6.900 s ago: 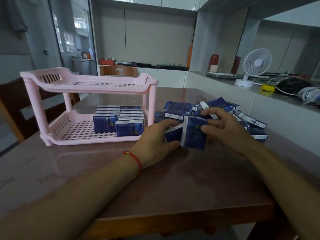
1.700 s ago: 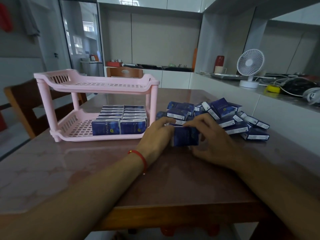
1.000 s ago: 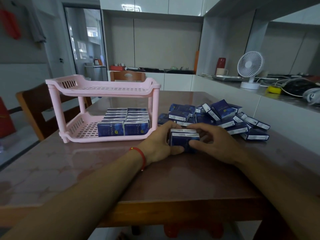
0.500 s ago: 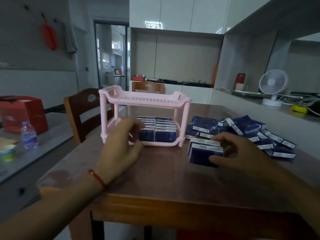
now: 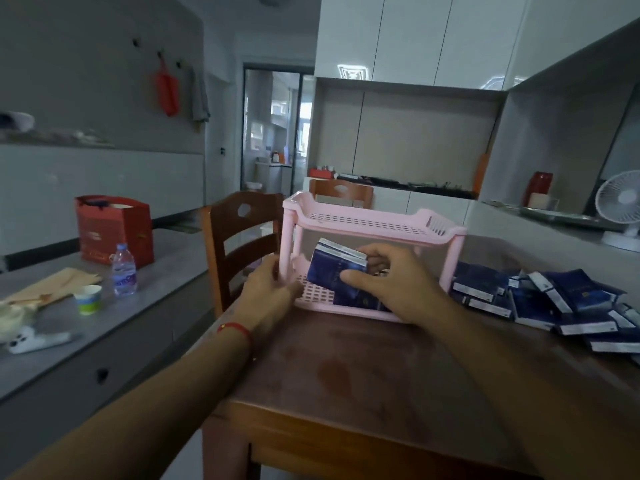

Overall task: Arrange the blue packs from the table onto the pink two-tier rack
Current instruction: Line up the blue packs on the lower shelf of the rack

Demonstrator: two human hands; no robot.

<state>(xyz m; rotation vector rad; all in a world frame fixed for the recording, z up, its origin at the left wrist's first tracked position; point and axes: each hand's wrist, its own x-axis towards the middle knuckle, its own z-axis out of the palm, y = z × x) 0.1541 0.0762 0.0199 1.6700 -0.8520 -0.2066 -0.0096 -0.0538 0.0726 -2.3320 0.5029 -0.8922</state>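
Two hands are working: the right hand (image 5: 391, 285) is gripping a stack of blue packs (image 5: 332, 266), sliding it into the pink rack (image 5: 374, 223)'s lower tier. The left hand (image 5: 268, 289) is gripping its post. Next, seating them beside the packs already shelved, mostly hidden behind the hand.

- I had two hands out, left (image 5: 268, 292) and right (image 5: 391, 285)
- One pink rack (image 5: 374, 225)
- Two wooden chairs (image 5: 239, 237)
- One water bottle (image 5: 123, 270)
- One fan (image 5: 621, 209)

Water bottle (image 5: 123, 270) beside red bag (image 5: 112, 230); fan (image 5: 621, 209) far right
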